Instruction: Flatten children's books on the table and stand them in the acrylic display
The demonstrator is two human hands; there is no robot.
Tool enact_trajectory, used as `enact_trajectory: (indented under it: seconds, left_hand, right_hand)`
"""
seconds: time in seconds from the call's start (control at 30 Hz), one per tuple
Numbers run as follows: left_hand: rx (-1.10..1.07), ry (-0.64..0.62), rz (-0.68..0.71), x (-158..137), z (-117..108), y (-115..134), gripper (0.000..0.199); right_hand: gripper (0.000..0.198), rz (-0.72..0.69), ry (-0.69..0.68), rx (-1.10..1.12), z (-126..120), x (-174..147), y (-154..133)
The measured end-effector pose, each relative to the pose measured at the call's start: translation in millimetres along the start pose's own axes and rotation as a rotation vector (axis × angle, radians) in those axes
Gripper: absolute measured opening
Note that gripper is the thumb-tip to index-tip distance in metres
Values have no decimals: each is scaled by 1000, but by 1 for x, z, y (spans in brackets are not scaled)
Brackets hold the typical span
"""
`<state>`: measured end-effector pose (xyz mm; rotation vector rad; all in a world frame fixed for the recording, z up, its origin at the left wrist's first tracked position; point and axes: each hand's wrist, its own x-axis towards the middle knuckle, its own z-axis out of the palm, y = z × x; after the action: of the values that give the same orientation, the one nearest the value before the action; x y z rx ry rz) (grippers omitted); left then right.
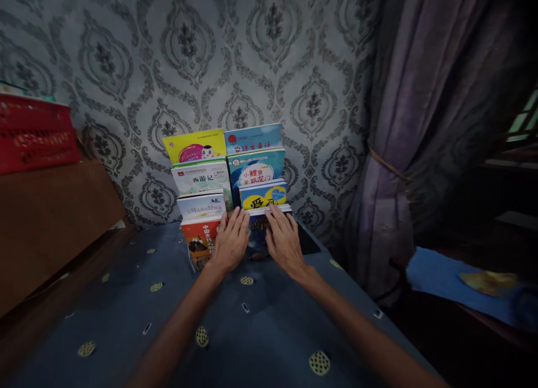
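Several books stand upright in two columns of stepped rows near the wall. My left hand (232, 239) lies with fingers stretched forward at the left edge of a dark blue book (258, 236), beside an orange book (199, 239). My right hand (284, 239) rests with fingers extended on the right part of that dark blue book. Its thumb and the lower cover partly hide in shadow. Behind it rise a yellow-and-blue book (263, 196), a teal book (256, 166) and a light blue book (252, 134). The left column holds white books (202, 178) and a yellow book (193, 144).
A blue patterned cloth (168, 320) covers the table. At the left, a red basket (36, 133) sits on a brown box (54, 220). A tied purple curtain (390, 180) hangs at the right, near a blue surface (445, 276) holding a yellowish item (490, 281).
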<state>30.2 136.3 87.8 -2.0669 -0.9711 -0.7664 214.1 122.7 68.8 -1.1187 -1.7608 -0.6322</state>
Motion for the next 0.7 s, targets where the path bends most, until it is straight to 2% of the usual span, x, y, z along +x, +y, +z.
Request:
enact_trajectory:
  seconds: [0.23,0.43,0.57,0.7]
  left_hand:
    - [9,61,-29,25,-12,-14,46]
    - [-6,79,-160,52,-31,-56,48]
    - [-1,84,-241,44,-33,-80,48]
    - [14,38,-240,31,-29,-86,46]
  right_hand:
    - [53,-6,30,4,-6,17,5]
    - [49,-39,20,-20,-18,52,12]
    - [49,-28,36,12,-19,59,13]
    - [50,-35,52,54,-16,49,10]
